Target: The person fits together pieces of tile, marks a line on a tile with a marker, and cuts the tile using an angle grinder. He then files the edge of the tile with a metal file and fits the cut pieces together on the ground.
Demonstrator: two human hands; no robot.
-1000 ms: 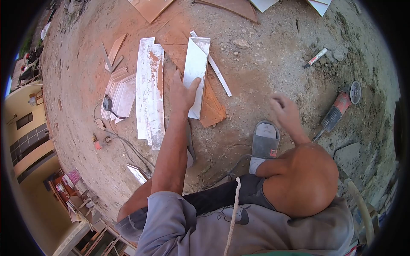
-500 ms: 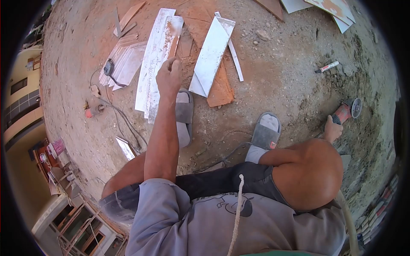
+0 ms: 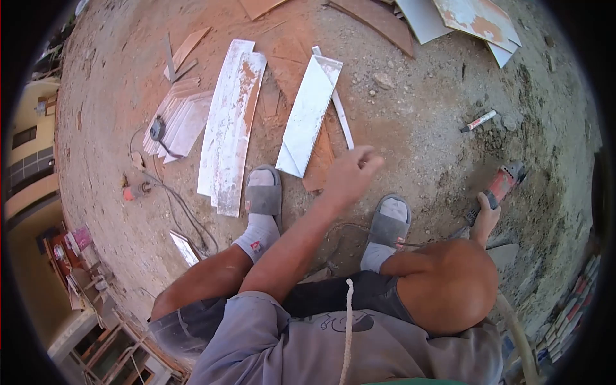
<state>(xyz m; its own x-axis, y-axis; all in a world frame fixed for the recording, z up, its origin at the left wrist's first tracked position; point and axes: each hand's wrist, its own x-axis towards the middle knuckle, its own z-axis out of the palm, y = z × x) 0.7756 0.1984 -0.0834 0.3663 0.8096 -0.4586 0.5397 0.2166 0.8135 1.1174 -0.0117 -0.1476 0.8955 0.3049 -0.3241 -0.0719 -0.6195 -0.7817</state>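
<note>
My right hand (image 3: 486, 218) is wrapped round the red and black body of an angle grinder (image 3: 502, 186) at the right, beside my knee. The grinder's head points up and away from me, and its disc is hard to make out from this angle. In front of me, my left hand (image 3: 354, 172) hangs over the ground with its fingers loosely curled and nothing visible in them. Just beyond it lies a thin white strip (image 3: 342, 115). A white tile piece (image 3: 310, 115) rests next to that strip, on an orange-brown piece (image 3: 321, 163).
Long white tile strips (image 3: 224, 128) lie beyond my left sandal (image 3: 264, 192). Stacked tile pieces (image 3: 186, 119), a red power tool (image 3: 136, 190) and cables (image 3: 186, 212) are at the left. A marker (image 3: 479, 121) lies on the dirt, right; more tiles (image 3: 478, 22) lie beyond.
My left hand has moved right and towards me, away from the long white strips. The grinder has turned in my right hand, so its disc no longer faces me. The view has shifted slightly.
</note>
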